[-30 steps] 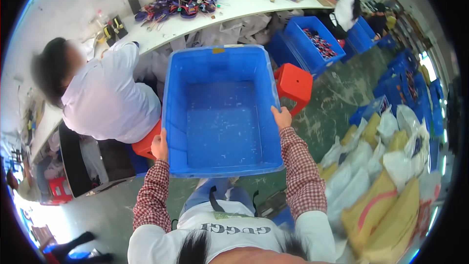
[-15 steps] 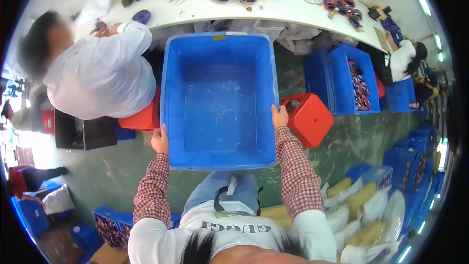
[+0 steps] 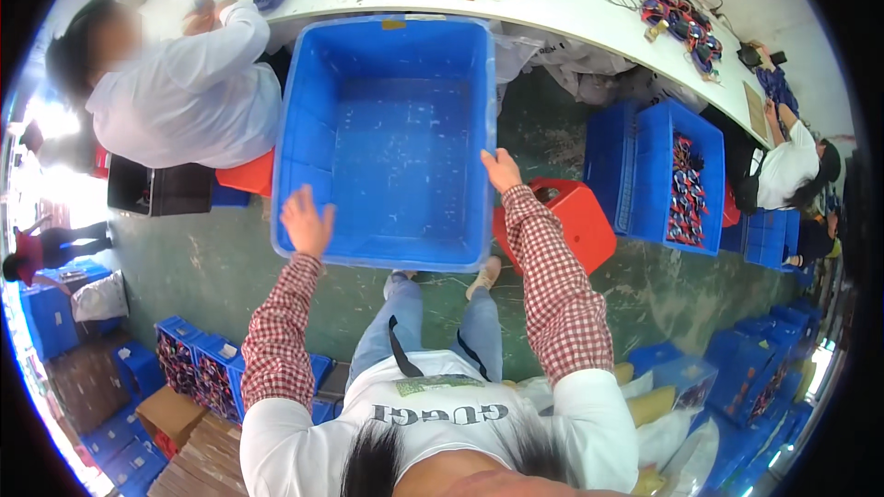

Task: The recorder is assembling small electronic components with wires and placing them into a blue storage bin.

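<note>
An empty blue plastic tub (image 3: 396, 156) lies in front of me, its inside scuffed and a small tan label on its far rim. My left hand (image 3: 307, 223) is over the tub's near left corner with fingers spread, not gripping the rim. On the other side, my right hand (image 3: 503, 170) has its fingers curled at the right rim. What bears the tub from below is hidden. A red plastic stool (image 3: 578, 228) stands just right of it, close to my right forearm.
Beyond the tub runs a white worktable (image 3: 368, 2) with blue-and-red wired parts. A person (image 3: 189, 101) sits at left, another (image 3: 796, 166) at far right. A blue crate (image 3: 700, 175) of similar parts stands right. Sacks (image 3: 681, 446) and cardboard boxes (image 3: 216, 460) lie behind me.
The tub has shifted slightly left and farther away, and my feet now show below it. My left hand has let go of the rim and spread; my right hand has slid farther along it.
</note>
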A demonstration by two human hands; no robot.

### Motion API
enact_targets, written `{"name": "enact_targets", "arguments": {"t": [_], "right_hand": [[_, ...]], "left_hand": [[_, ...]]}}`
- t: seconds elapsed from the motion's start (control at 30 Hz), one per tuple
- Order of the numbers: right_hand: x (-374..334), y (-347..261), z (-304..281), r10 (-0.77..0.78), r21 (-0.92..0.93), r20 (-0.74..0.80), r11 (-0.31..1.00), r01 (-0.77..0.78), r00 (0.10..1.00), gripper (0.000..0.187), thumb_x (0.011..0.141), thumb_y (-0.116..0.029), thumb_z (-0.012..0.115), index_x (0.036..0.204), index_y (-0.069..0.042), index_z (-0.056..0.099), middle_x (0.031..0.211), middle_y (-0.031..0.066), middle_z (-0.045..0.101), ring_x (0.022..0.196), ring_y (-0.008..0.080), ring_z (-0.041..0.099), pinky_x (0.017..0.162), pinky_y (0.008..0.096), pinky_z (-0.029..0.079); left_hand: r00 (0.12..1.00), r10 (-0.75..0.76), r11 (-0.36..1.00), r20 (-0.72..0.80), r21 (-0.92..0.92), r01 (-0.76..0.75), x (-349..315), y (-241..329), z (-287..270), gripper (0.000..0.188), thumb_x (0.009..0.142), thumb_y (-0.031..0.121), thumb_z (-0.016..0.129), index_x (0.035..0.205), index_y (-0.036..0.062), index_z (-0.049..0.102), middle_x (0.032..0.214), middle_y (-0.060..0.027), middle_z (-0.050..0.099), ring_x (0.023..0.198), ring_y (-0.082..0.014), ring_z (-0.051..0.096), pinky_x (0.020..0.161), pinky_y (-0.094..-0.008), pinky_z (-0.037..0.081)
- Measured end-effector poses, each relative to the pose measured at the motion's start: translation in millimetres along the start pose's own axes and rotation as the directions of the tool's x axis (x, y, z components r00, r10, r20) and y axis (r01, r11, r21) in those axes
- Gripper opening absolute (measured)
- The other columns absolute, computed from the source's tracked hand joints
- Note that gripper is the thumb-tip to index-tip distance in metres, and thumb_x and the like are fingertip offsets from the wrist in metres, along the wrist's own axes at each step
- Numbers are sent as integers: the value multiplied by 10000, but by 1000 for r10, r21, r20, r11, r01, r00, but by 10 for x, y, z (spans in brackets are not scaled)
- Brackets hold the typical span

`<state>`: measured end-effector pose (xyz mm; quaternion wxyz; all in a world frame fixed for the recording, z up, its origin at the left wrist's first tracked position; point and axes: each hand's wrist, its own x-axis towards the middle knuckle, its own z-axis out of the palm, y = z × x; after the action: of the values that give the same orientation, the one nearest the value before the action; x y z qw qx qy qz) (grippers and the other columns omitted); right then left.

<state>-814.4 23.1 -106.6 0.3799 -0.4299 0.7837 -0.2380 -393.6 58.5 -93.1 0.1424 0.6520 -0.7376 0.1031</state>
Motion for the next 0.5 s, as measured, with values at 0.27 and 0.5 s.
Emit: {"name": "enact_targets", "arguments": {"t": [0.27,0.5], "right_hand": [[-1020,1305,-650,108,404,351,879,-255,930,250,906,-290,576,818,-57,584,601,48,571,466,126,499,403,238,389],[-1792,3287,-666,509,-355,157,829,-432,846,414,777,-351,569,938,16,672,799,211,657,794,348,627,710,404,508]], "left_hand": [[830,359,933,427,-154,-325,-999,1684,-399,682,691,401,703,1255,88,479,1119,-115,507,1014,-284,488,926,-427,332],[873,332,943,357,-139,-301,-1103,1650,-169,587,706,332,688,1208,92,501,1062,-105,508,948,-293,490,904,-427,345]]}}
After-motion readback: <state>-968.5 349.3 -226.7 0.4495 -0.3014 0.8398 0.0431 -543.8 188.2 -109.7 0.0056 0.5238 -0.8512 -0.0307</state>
